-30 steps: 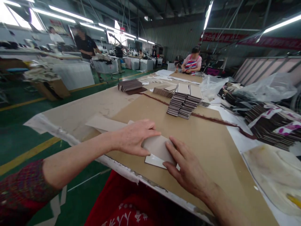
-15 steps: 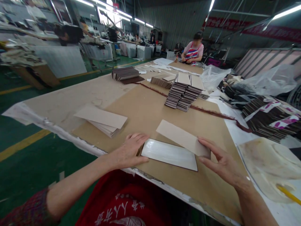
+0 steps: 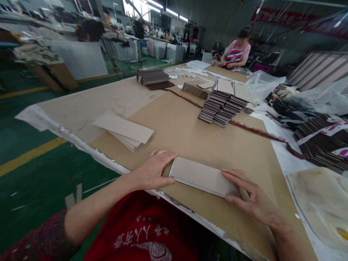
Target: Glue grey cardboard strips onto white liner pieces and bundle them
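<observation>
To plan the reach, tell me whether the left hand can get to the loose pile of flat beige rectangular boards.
Probably yes: the pile lies close by the left hand, with only brown table surface visible between them.

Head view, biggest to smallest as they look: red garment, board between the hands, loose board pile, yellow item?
1. Red garment
2. Board and loose board pile: too alike to rank
3. Yellow item
</observation>
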A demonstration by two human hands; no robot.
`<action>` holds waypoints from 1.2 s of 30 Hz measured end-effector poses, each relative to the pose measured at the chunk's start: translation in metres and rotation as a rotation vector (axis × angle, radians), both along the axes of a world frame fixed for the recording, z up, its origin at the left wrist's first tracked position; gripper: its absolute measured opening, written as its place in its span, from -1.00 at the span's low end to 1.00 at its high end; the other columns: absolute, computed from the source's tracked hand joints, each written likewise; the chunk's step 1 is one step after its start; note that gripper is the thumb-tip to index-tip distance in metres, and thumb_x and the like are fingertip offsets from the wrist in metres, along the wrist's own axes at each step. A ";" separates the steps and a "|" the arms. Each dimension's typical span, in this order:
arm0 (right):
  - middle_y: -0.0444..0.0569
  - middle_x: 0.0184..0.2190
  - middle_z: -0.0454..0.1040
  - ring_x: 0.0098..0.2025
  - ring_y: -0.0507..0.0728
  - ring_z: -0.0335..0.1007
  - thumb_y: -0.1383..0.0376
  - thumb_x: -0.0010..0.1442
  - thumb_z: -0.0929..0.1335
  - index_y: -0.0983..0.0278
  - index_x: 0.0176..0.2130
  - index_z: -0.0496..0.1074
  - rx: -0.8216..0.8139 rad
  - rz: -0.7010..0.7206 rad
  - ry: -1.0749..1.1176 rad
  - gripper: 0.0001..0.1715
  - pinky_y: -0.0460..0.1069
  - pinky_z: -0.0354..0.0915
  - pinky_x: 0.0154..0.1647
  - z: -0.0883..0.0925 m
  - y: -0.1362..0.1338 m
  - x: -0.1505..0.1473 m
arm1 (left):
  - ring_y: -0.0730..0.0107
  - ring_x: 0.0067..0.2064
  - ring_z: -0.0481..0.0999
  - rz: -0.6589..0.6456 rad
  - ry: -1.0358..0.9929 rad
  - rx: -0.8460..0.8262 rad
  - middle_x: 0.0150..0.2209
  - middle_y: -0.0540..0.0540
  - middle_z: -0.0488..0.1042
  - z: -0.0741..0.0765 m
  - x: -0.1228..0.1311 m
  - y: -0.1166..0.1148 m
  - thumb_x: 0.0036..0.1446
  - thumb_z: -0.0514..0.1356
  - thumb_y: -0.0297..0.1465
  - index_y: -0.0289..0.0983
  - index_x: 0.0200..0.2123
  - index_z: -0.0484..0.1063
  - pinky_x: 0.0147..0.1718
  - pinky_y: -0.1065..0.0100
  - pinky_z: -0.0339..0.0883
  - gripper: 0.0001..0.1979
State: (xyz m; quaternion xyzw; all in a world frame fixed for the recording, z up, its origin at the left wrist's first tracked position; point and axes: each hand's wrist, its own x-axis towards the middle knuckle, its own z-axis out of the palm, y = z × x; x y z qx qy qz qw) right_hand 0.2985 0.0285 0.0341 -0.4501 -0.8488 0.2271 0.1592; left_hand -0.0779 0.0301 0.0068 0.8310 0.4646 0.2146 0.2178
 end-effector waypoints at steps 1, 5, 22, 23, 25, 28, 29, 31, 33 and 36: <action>0.06 0.25 0.34 0.29 0.31 0.20 0.10 0.20 0.44 0.11 0.25 0.34 -0.005 0.000 -0.007 -0.33 0.36 0.14 0.31 -0.001 0.000 0.000 | -0.02 0.25 0.25 -0.004 0.000 0.005 0.25 -0.23 0.32 0.000 0.000 0.000 0.03 0.35 -0.15 -0.19 0.29 0.14 0.24 -0.05 0.06 -0.19; 0.07 0.25 0.34 0.30 0.31 0.18 0.10 0.20 0.44 0.13 0.25 0.34 -0.019 0.001 -0.019 -0.34 0.37 0.13 0.31 -0.003 0.002 -0.001 | -0.01 0.26 0.25 -0.017 -0.009 0.025 0.24 -0.24 0.33 0.000 -0.001 0.000 0.04 0.34 -0.10 -0.23 0.30 0.14 0.24 -0.02 0.04 -0.18; 0.05 0.28 0.29 0.32 0.33 0.11 0.09 0.22 0.43 0.11 0.29 0.29 -0.061 0.033 -0.043 -0.30 0.39 0.07 0.33 -0.012 0.008 -0.002 | 0.07 0.22 0.30 -0.034 -0.026 0.088 0.19 -0.22 0.39 -0.003 -0.002 0.002 0.14 0.27 -0.21 -0.25 0.25 0.22 0.20 0.02 0.08 -0.36; 0.04 0.28 0.29 0.32 0.33 0.10 0.09 0.22 0.42 0.10 0.29 0.29 -0.063 0.038 -0.046 -0.30 0.39 0.07 0.33 -0.012 0.008 -0.002 | 0.07 0.22 0.30 -0.034 -0.023 0.088 0.19 -0.22 0.39 -0.003 -0.002 0.002 0.14 0.27 -0.21 -0.25 0.24 0.23 0.20 0.01 0.08 -0.36; 0.03 0.29 0.28 0.33 0.33 0.09 0.10 0.22 0.42 0.09 0.29 0.29 -0.065 0.046 -0.053 -0.31 0.39 0.04 0.34 -0.013 0.008 -0.001 | 0.07 0.23 0.29 -0.038 -0.009 0.087 0.20 -0.22 0.39 -0.003 -0.001 0.002 0.15 0.27 -0.20 -0.27 0.24 0.24 0.21 0.01 0.07 -0.36; 0.01 0.29 0.27 0.34 0.33 0.08 0.13 0.22 0.43 0.08 0.29 0.28 -0.068 0.049 -0.053 -0.30 0.39 0.03 0.35 -0.014 0.008 0.000 | 0.08 0.24 0.29 -0.041 0.028 0.095 0.21 -0.20 0.38 -0.001 0.000 0.002 0.16 0.25 -0.20 -0.25 0.19 0.32 0.22 -0.01 0.06 -0.44; 0.01 0.30 0.27 0.34 0.33 0.08 0.14 0.21 0.43 0.08 0.29 0.28 -0.069 0.046 -0.053 -0.30 0.39 0.03 0.35 -0.015 0.008 0.000 | 0.08 0.24 0.29 -0.043 0.042 0.098 0.22 -0.20 0.38 -0.001 0.000 0.002 0.16 0.25 -0.21 -0.24 0.16 0.35 0.22 -0.01 0.06 -0.48; 0.01 0.29 0.28 0.33 0.33 0.08 0.16 0.20 0.44 0.08 0.29 0.28 -0.061 0.042 -0.056 -0.30 0.39 0.04 0.35 -0.016 0.008 -0.001 | 0.08 0.24 0.29 -0.046 0.067 0.104 0.22 -0.18 0.37 0.000 0.000 0.001 0.17 0.24 -0.20 -0.22 0.12 0.39 0.22 -0.02 0.06 -0.53; 0.01 0.28 0.29 0.33 0.32 0.10 0.18 0.20 0.45 0.08 0.29 0.29 -0.052 0.041 -0.051 -0.29 0.38 0.05 0.34 -0.015 0.008 -0.002 | 0.09 0.25 0.27 -0.046 0.086 0.107 0.23 -0.18 0.37 -0.001 0.001 0.000 0.18 0.23 -0.20 -0.21 0.13 0.39 0.22 -0.02 0.06 -0.54; 0.00 0.29 0.28 0.33 0.29 0.10 0.18 0.19 0.46 0.05 0.29 0.28 -0.055 0.055 -0.017 -0.27 0.37 0.09 0.33 -0.013 0.006 -0.002 | 0.08 0.26 0.26 -0.033 0.111 0.110 0.24 -0.15 0.36 -0.004 0.001 -0.001 0.20 0.21 -0.20 -0.18 0.14 0.37 0.22 -0.03 0.07 -0.54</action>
